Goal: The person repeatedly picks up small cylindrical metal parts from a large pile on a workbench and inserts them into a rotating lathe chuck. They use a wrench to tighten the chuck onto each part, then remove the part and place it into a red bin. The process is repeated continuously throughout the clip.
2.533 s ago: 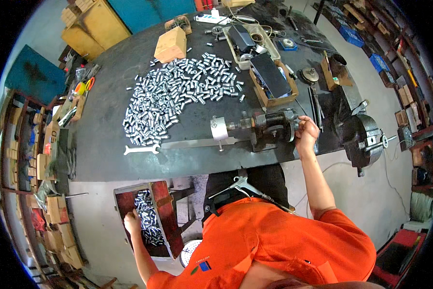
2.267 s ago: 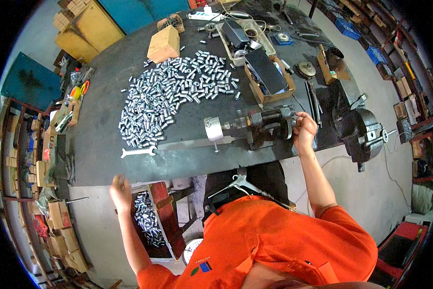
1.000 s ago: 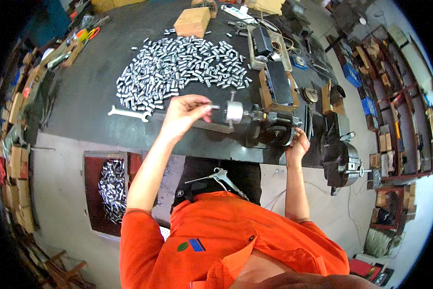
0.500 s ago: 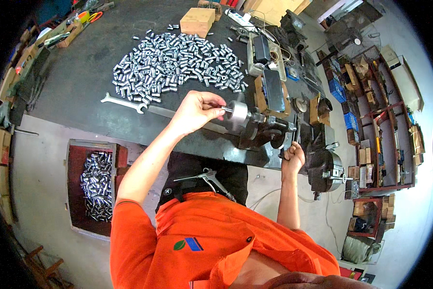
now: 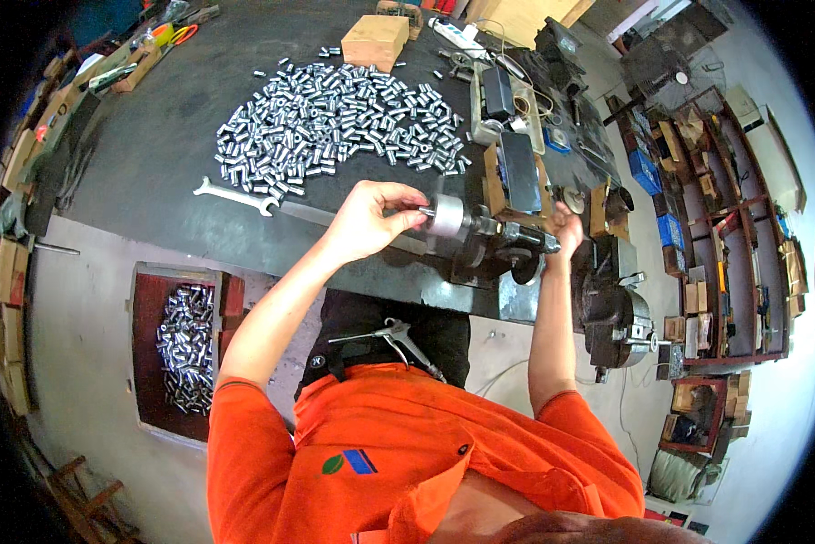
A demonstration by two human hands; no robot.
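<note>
My left hand (image 5: 371, 219) pinches a small metal sleeve (image 5: 423, 211) between thumb and fingertips. It holds the sleeve at the face of a round silver chuck (image 5: 448, 216) on a dark bench-mounted fixture (image 5: 507, 249). My right hand (image 5: 563, 234) is raised at the fixture's right end, beside the shaft. Its fingers are blurred, and any bar they hold is hidden. Beyond my left hand, a large heap of short shiny metal sleeves (image 5: 335, 122) covers part of the dark bench (image 5: 154, 136). An open-ended wrench (image 5: 235, 195) lies left of my left hand.
Below the bench edge, a red-brown box (image 5: 145, 354) holds more sleeves. An air blow gun (image 5: 397, 340) rests on my lap. Right of the heap are a wooden block (image 5: 373, 41), a plastic tray (image 5: 476, 107) and a dark phone-like slab (image 5: 518, 172). A vise (image 5: 618, 313) stands right.
My right hand has moved up from the lower end of a dark lever bar to the top of the fixture's right end. My left hand stays at the chuck with the sleeve.
</note>
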